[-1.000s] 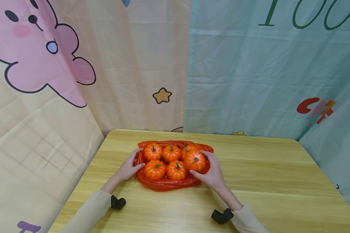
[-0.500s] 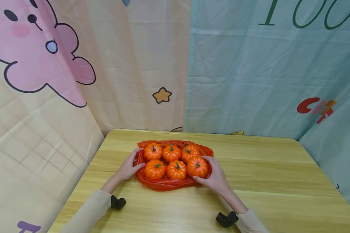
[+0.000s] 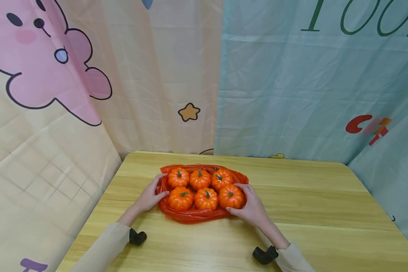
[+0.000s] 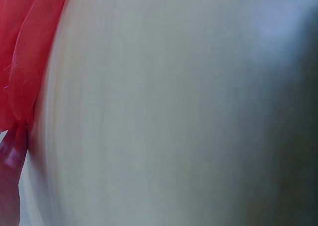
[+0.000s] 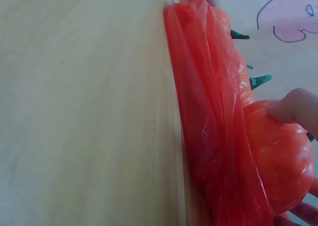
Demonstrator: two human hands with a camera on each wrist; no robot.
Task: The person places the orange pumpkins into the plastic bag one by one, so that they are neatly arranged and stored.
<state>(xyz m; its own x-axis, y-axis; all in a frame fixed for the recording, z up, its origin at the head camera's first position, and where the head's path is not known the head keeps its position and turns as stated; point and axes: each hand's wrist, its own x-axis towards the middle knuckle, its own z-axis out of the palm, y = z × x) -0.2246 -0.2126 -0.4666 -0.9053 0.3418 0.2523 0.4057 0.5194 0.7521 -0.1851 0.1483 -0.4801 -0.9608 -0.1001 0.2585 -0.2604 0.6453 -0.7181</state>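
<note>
A red plastic bag (image 3: 190,217) lies opened out on the table, with small orange toy pumpkins in two rows of three inside. My left hand (image 3: 149,198) holds the bag's left end between thumb and fingers; in the left wrist view a digit meets the gathered red plastic (image 4: 27,52). At the right end, my right hand (image 3: 253,207) grips the front-right pumpkin (image 3: 231,197), thumb at the near side and fingers behind. The right wrist view shows that pumpkin (image 5: 278,156) sitting inside the bag wall, thumb on top. Other pumpkins (image 3: 206,199) sit beside it, green stems mostly upward.
The wooden table (image 3: 309,211) extends right of the bag and toward the front. Printed curtains (image 3: 285,94) stand behind and at both sides. A black curved piece (image 3: 137,237) sits at the left cuff, and another black piece (image 3: 265,255) at the right cuff.
My right hand has moved the pumpkin toward me and slightly right, down into the front-right spot. The back-right pumpkin, partly covered before, now shows. The left hand has stayed put.
</note>
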